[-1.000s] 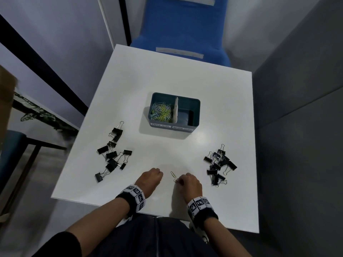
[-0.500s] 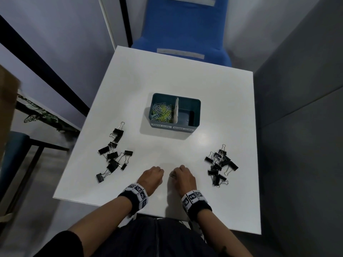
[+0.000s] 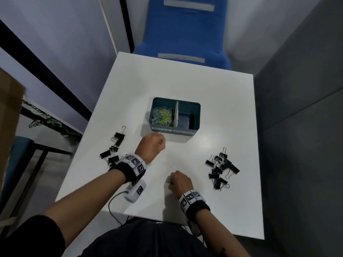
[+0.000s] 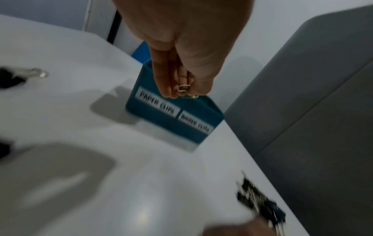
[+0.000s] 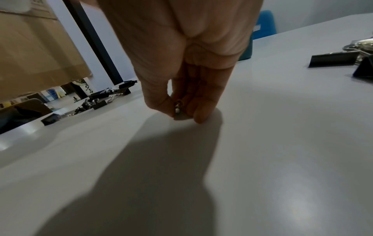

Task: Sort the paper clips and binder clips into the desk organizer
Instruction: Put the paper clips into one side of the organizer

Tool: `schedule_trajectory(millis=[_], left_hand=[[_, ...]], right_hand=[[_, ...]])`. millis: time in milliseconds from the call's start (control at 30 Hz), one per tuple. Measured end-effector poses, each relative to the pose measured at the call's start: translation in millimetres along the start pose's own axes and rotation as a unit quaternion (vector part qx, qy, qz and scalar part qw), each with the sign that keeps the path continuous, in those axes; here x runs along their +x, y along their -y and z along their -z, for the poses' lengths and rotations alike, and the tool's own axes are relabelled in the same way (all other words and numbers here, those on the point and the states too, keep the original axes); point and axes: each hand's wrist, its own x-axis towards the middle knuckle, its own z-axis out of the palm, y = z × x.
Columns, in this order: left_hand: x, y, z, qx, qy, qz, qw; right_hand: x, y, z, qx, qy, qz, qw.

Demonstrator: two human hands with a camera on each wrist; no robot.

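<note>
The teal desk organizer [image 3: 197, 115] stands mid-table, with labels PAPER CLIPS and BINDER CLIPS on its front wall [image 4: 175, 126]. Its left compartment holds several coloured paper clips [image 3: 162, 115]; the right compartment looks empty. My left hand [image 3: 161, 144] hovers just in front of the organizer's left side. In the left wrist view this left hand [image 4: 184, 93] pinches a few paper clips [image 4: 184, 89]. My right hand [image 3: 169, 181] rests fingertips-down near the table's front. In the right wrist view the right hand [image 5: 181, 114] pinches a small silvery paper clip [image 5: 177, 107] against the table.
Black binder clips lie in two piles, one at the left [image 3: 115, 147] and one at the right [image 3: 221, 167]. A blue chair [image 3: 185, 34] stands behind the table. A grey partition [image 3: 300, 127] runs along the right, and a cardboard box [image 3: 9, 117] is at the left.
My left hand has lifted off the near table and moved forward to the organizer with paper clips. The loose paper clips between my hands are gone from the table. The right hand stayed put.
</note>
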Motion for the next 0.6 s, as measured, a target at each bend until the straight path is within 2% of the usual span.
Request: schedule_trajectory(millis=[100, 200, 333, 467, 600], left_hand=[[37, -10, 26, 0.0, -0.067, 0.0, 0.998], [69, -16, 47, -0.002, -0.113, 0.016, 0.993], [91, -11, 53, -0.003, -0.125, 0.052, 0.991], [83, 8, 43, 0.023, -0.093, 0.073, 0.993], [50, 23, 32, 0.031, -0.167, 0.053, 0.984]], right_hand=[[-2, -2, -2, 0.022, -0.005, 0.007, 1.0], [-4, -3, 1, 0.066, -0.01, -0.015, 0.998], [-4, -7, 10, 0.129, -0.024, -0.041, 0.99], [3, -9, 38, 0.189, -0.067, -0.059, 0.978], [20, 3, 99, 0.226, -0.158, -0.046, 0.96]])
